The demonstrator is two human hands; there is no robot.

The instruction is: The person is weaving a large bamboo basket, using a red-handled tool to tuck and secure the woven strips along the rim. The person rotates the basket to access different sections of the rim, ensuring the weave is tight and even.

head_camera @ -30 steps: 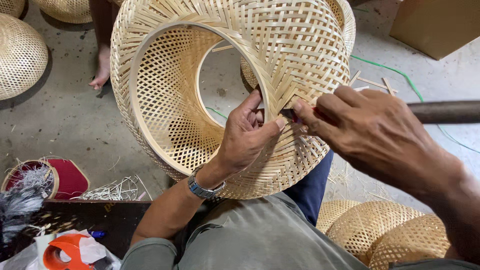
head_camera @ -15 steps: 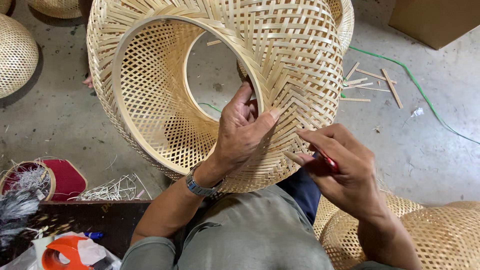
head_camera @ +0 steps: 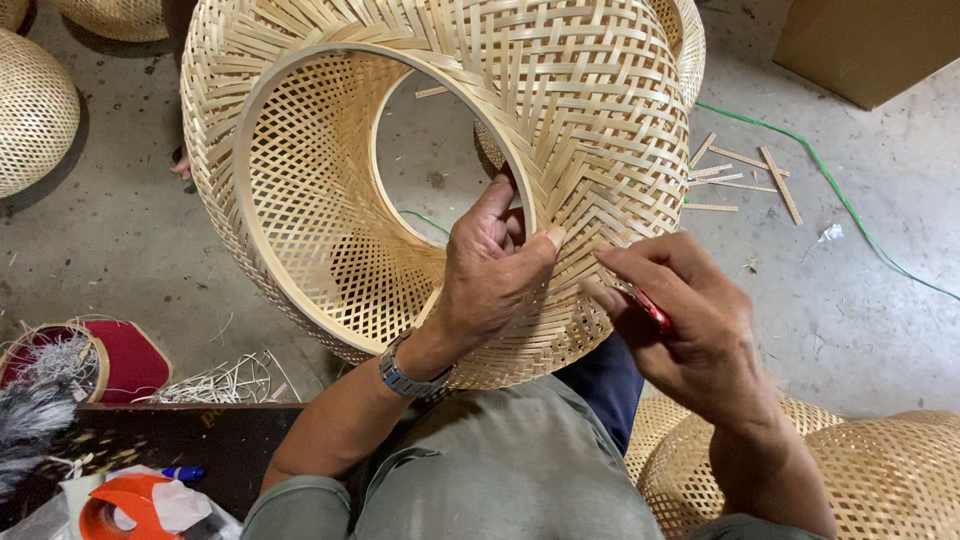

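A large woven bamboo basket (head_camera: 560, 110), open at both ends with a smooth wooden hoop at its near rim, rests on my lap. My left hand (head_camera: 495, 275) grips that rim, thumb outside on the weave and fingers curled inside. A metal watch sits on that wrist. My right hand (head_camera: 690, 320) is closed around a small red-handled tool (head_camera: 652, 308), its fingertips touching the basket's woven outside just right of my left thumb. The tool's working end is hidden by the fingers.
Cut bamboo strips (head_camera: 745, 170) and a green cord (head_camera: 850, 215) lie on the concrete floor to the right. More woven baskets sit at lower right (head_camera: 880, 475) and far left (head_camera: 30, 110). A cardboard box (head_camera: 870, 45) stands upper right. A red tape roll (head_camera: 115, 505) lies lower left.
My right hand has come back from the right, no longer reaching across the weave, and now holds the red tool against the basket. The basket has shifted left and turned slightly.
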